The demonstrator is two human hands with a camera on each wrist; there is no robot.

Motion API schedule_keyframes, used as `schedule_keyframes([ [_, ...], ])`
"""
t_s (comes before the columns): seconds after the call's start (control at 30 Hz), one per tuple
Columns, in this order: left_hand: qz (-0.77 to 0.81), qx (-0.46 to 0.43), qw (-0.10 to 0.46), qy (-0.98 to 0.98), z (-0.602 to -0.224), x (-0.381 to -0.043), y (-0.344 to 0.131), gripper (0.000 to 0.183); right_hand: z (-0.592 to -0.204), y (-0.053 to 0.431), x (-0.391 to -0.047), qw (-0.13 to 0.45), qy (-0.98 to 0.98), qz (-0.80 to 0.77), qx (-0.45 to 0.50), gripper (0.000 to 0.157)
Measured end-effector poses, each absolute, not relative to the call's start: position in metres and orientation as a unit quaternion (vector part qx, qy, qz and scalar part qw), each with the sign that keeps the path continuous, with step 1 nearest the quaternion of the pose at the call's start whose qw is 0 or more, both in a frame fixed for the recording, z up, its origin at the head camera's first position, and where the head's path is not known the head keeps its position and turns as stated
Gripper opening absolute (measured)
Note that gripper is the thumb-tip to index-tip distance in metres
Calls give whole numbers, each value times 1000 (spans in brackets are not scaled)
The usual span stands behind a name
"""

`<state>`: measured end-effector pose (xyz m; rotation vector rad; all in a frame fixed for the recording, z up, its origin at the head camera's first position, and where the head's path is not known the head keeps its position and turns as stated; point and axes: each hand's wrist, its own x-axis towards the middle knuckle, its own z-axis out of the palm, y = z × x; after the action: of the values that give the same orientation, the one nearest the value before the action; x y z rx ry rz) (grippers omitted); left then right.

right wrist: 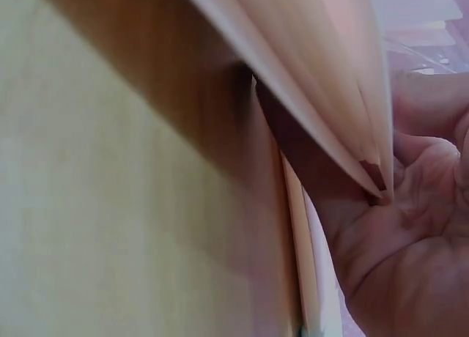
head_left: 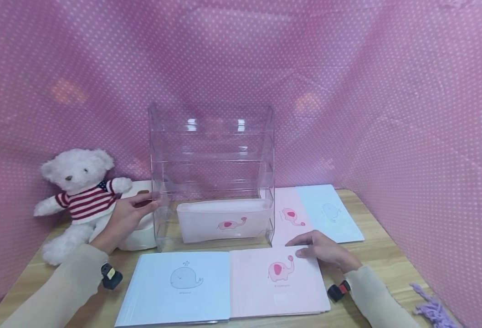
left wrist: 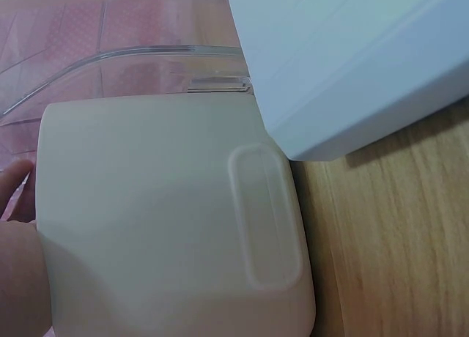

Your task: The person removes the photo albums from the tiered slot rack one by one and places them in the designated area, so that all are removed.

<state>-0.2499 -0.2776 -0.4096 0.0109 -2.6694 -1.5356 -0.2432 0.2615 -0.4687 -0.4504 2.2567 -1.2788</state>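
Note:
My right hand (head_left: 320, 250) pinches the upper right corner of a pink folder (head_left: 257, 291) printed with an elephant. In the right wrist view, the folder's layered edges (right wrist: 322, 80) lie against the palm and fingers. To its left lies a light blue folder (head_left: 200, 296) with a whale. My left hand (head_left: 128, 216) reaches past a white box (left wrist: 161, 198), its extended fingers at the left side of a clear tiered rack (head_left: 212, 159); contact is hard to make out. Another pink elephant folder (head_left: 200, 225) stands in the rack's lowest tier, its top gaping.
A white teddy bear (head_left: 89, 196) in a striped sweater sits at the left. Right of the rack lie another pink folder (head_left: 288, 205) and a blue one (head_left: 327, 232). Purple tassels (head_left: 433, 310) lie at the front right. Dotted pink cloth (head_left: 347, 91) surrounds the wooden table (head_left: 372, 250).

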Motion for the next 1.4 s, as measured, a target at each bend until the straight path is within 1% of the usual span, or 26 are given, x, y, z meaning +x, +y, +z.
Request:
schedule_keyframes([
  [0.3,-495,7,11,-869,-407,-249,-278,61,-469,256,-238,210,872,-415,-151,27],
  [0.7,-501,4,16,-865,-409,-249,-279,64,-466,251,-234,147,902,-370,-167,26],
  [0.93,-502,6,13,-865,-408,-249,-278,63,-462,249,-232,148,899,-388,-136,26],
  [1.1,-501,9,13,-865,-407,-249,-278,64,-459,251,-232,147,897,-392,-142,25],
  [1.4,-501,8,12,-865,-407,-250,-277,62,-455,257,-236,111,901,-393,-147,23],
])
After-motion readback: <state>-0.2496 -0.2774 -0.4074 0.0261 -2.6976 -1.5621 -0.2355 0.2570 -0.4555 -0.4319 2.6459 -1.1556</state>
